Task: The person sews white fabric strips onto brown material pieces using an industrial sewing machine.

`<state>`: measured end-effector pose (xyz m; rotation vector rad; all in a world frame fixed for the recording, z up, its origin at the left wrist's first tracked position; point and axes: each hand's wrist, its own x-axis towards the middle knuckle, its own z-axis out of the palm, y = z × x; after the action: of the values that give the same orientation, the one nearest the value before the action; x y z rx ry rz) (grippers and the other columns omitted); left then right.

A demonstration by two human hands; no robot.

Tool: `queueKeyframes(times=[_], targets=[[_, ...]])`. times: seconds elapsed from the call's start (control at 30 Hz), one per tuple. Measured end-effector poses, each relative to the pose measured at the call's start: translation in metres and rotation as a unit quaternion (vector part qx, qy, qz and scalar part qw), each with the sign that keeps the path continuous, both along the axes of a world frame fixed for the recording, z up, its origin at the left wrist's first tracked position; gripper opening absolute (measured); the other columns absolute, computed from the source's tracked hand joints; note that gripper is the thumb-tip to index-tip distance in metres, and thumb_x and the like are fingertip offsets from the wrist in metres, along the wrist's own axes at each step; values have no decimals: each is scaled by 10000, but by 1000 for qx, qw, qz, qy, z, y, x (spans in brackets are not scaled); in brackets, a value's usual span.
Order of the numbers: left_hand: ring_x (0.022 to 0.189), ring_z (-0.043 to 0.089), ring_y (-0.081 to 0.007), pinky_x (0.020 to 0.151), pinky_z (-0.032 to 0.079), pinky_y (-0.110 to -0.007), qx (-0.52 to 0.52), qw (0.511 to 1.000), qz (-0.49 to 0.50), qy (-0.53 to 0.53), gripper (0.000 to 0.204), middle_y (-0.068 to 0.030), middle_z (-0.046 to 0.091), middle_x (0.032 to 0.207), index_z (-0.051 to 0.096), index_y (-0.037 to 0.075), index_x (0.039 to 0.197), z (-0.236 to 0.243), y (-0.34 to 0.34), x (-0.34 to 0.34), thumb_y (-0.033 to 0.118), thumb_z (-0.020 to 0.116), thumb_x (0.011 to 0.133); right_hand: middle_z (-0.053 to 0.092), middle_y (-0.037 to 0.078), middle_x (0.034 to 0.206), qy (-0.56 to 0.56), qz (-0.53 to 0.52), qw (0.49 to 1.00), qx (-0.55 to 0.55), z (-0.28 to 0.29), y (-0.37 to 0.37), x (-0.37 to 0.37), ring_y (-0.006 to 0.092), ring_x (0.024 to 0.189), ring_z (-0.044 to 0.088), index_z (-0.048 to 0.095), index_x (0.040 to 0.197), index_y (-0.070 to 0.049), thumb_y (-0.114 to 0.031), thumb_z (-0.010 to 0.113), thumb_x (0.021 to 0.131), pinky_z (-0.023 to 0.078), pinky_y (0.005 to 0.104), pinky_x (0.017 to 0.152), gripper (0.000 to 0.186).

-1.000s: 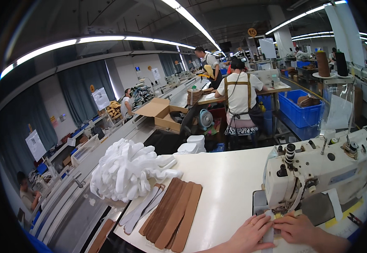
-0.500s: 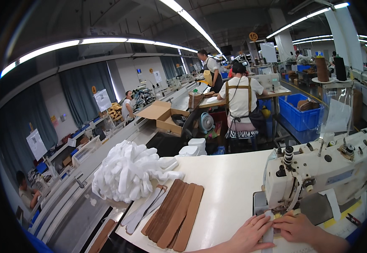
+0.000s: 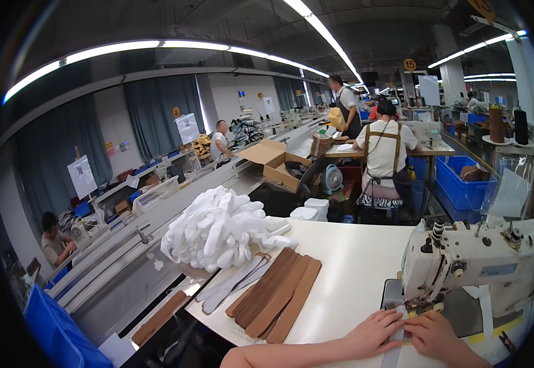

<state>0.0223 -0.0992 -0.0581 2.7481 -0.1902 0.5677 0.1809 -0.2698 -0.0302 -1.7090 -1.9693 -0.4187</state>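
A narrow pale grey strip of fabric (image 3: 393,354) runs up to the needle area of a white sewing machine (image 3: 481,260). My left hand (image 3: 374,334) lies over the strip, its fingers stretched and pressing it down just in front of the presser foot. Close beside it, my right hand (image 3: 434,334) has its fingers bent together at the strip's right edge; the fingertips are partly hidden. Left of the hands, brown strips (image 3: 279,291) lie stacked side by side on the white table (image 3: 347,264). Grey strips (image 3: 236,283) sit next to them.
A large heap of white bands (image 3: 218,227) rests at the table's far left corner. Small snips (image 3: 507,341) lie at the right. A blue bin (image 3: 58,331) stands lower left. Ahead, a co-worker (image 3: 385,153) sits at another machine, near an open cardboard box (image 3: 276,162).
The view has turned, so the surroundings sit farther right and the blue bin at lower left now shows. Both hands stay at the strip by the needle; more of my left forearm shows.
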Motion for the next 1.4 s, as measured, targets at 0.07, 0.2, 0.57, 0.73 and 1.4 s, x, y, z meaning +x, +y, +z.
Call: queueKeyframes(times=[0.07,0.2,0.57,0.73,1.4], targets=[[1352,387,-352,1127,319,-464,-1,1000,7,-3,565,-192,450,1417,450,-15,1366,1,0,-3,373,560,969,689,-9,1022,-9,11,1000,22,3,1,-4,237,884,609,736,954,-112,-69,684,690,520,355,799,272],[1352,387,-354,1126,320,-464,-7,1000,15,6,555,-196,446,1419,455,-16,1362,0,2,-7,363,560,970,669,91,976,12,42,999,26,22,3,-12,283,878,623,689,926,-35,-92,666,804,502,386,799,136],[1339,388,-372,1116,323,-470,-16,1000,7,-8,575,-211,450,1397,449,-31,1354,0,-2,-2,358,581,952,687,8,1011,10,11,1000,19,-3,5,2,237,871,620,727,944,-109,-63,678,683,524,363,786,270],[1336,383,-377,1121,311,-470,-17,1000,4,-10,567,-226,448,1384,450,-48,1339,2,-2,-3,350,569,953,686,10,1006,11,12,1000,20,-4,7,2,233,853,627,725,948,-112,-56,675,665,528,363,778,293],[1237,474,-372,1032,404,-459,-66,998,-2,7,580,-181,548,1291,585,-2,1248,25,-8,-7,348,736,811,661,-70,1095,13,-9,1000,-16,-21,-5,9,118,866,637,735,1031,-187,-156,683,737,459,327,700,300]])
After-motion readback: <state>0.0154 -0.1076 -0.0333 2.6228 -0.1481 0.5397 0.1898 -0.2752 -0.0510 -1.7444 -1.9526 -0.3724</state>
